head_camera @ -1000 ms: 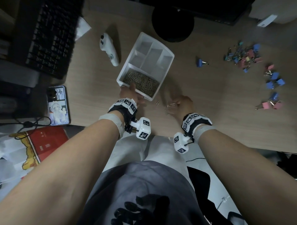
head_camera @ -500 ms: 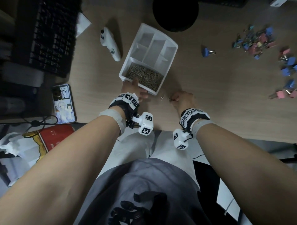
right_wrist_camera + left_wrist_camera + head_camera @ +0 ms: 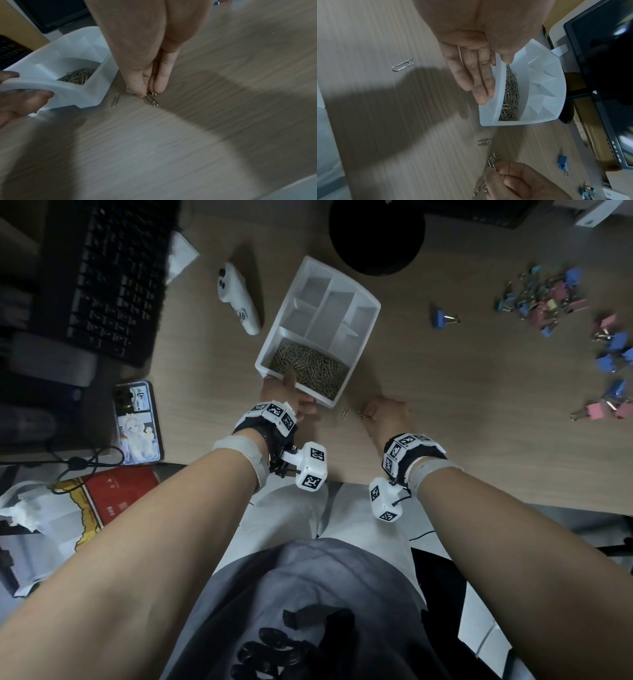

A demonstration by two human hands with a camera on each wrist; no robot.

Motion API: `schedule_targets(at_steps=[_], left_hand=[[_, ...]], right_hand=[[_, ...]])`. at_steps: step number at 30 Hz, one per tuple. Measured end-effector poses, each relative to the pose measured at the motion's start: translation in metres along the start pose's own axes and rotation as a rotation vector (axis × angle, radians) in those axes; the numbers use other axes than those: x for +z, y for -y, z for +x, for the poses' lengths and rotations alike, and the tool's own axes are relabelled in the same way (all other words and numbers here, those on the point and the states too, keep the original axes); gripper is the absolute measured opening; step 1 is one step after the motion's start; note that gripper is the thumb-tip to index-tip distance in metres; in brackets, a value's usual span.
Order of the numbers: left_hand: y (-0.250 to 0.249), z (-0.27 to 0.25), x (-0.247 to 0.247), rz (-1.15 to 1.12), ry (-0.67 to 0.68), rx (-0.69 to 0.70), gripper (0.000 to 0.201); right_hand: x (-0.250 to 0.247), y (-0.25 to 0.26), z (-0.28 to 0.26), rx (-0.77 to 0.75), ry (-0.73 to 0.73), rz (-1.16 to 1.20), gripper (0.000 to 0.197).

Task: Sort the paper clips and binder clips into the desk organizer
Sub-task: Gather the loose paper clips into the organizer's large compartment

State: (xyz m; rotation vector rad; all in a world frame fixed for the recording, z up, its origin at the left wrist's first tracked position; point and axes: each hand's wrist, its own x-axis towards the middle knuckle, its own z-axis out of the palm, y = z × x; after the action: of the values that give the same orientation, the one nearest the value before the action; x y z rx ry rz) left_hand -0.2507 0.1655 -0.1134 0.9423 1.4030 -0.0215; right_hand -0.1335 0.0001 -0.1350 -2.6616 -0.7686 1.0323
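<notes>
The white desk organizer [image 3: 375,306] stands on the wooden desk, its near compartment heaped with silver paper clips [image 3: 310,368]. My left hand [image 3: 287,395] grips its near wall, thumb over the rim and fingers [image 3: 476,83] flat along the outside. Just right of the organizer's corner, my right hand [image 3: 383,412] is down at the desk and pinches several paper clips [image 3: 493,161] between thumb and fingertips [image 3: 142,93]. One loose paper clip [image 3: 115,100] lies between that hand and the organizer. Coloured binder clips [image 3: 544,299] lie scattered at the far right.
A single blue binder clip [image 3: 442,318] lies right of the organizer. A white controller [image 3: 238,302], a black keyboard [image 3: 109,275] and a phone [image 3: 137,422] are on the left. A black round base [image 3: 376,234] stands behind the organizer. Another stray clip [image 3: 403,65] lies near the desk edge.
My right hand has drawn the loose clips off the desk into its curled fingers. The left hand keeps its hold on the organizer. The head view has shifted slightly.
</notes>
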Motion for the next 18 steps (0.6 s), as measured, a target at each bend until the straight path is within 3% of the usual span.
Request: schedule_targets(at_steps=[5, 9, 11, 13, 16, 18], left_hand=[[0.000, 0.003, -0.002, -0.048, 0.012, -0.004, 0.034], [0.002, 0.007, -0.003, -0.003, -0.009, 0.021, 0.040], [0.002, 0.009, -0.004, 0.018, 0.016, -0.004, 0.043], [-0.001, 0.010, -0.005, 0.029, 0.067, -0.052, 0.044], [-0.003, 0.012, -0.006, 0.035, 0.074, -0.067, 0.043], [-0.001, 0.011, -0.005, 0.043, 0.048, -0.031, 0.041]], right_hand=[[-0.009, 0.010, 0.002, 0.038, -0.035, 0.165, 0.010], [-0.030, 0.046, 0.015, -0.094, -0.083, 0.184, 0.010], [-0.037, 0.068, 0.021, -0.182, -0.035, 0.226, 0.007], [-0.041, 0.079, 0.026, -0.225, 0.035, 0.318, 0.019], [-0.046, 0.066, 0.031, -0.181, -0.023, 0.280, 0.019], [-0.047, 0.044, 0.030, -0.051, -0.014, 0.120, 0.014]])
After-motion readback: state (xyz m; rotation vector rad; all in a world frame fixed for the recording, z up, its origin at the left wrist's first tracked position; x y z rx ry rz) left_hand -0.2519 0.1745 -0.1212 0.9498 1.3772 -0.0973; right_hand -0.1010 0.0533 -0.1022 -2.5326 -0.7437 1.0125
